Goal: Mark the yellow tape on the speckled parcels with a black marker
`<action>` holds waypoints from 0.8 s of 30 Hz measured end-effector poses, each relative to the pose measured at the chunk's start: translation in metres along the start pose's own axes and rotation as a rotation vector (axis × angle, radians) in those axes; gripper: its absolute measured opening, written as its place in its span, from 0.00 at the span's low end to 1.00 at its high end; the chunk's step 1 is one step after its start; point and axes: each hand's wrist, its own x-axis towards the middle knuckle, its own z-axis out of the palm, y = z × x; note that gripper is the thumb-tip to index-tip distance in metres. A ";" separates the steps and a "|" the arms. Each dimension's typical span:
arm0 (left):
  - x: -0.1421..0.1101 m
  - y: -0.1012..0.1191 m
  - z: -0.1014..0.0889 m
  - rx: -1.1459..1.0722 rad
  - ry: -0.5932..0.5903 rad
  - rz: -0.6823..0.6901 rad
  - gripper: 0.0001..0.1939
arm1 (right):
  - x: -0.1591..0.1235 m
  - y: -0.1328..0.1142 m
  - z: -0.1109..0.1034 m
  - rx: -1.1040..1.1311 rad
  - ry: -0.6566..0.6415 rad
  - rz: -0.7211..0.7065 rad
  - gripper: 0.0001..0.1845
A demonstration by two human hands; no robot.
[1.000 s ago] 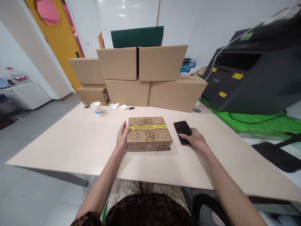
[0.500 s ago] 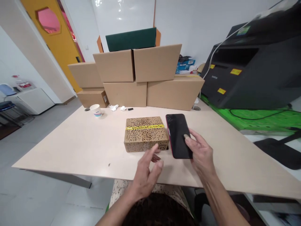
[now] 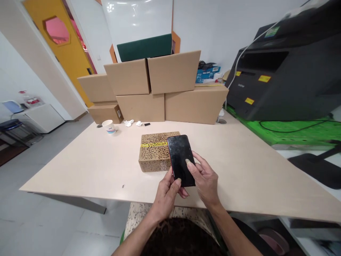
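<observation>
Between my two hands is a smartphone (image 3: 181, 156) with a dark screen and a thin red edge, tilted up in front of me. My right hand (image 3: 206, 177) grips its right side, thumb lying on the screen. At the lower left corner my left hand (image 3: 166, 193) pinches it, thumb on the front and fingers behind. Just beyond the phone a brown speckled cardboard box (image 3: 153, 156) with yellow tape lies on the table; the phone covers its right part.
Plain cardboard boxes (image 3: 176, 73) are stacked along the back of the table (image 3: 87, 163), a dark green box (image 3: 145, 48) on top. A paper cup (image 3: 108, 126) and crumpled tissues (image 3: 128, 123) sit at back left. A large black printer (image 3: 266, 81) stands on the right.
The phone has moved left in my right hand, from beside the speckled box to in front of its right part. My left hand, empty before, has closed on the phone's lower left corner.
</observation>
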 end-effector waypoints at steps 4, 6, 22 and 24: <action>0.003 0.003 -0.004 0.023 -0.012 0.002 0.40 | 0.002 0.002 0.001 0.010 -0.020 0.011 0.30; 0.004 0.003 -0.005 0.027 -0.022 0.007 0.40 | 0.002 0.003 0.001 0.015 -0.027 0.017 0.30; 0.008 -0.003 -0.016 -0.039 -0.006 0.053 0.35 | 0.002 0.000 0.010 0.143 -0.155 0.085 0.36; 0.008 -0.004 -0.017 -0.043 -0.011 0.051 0.35 | 0.002 -0.001 0.010 0.154 -0.155 0.077 0.35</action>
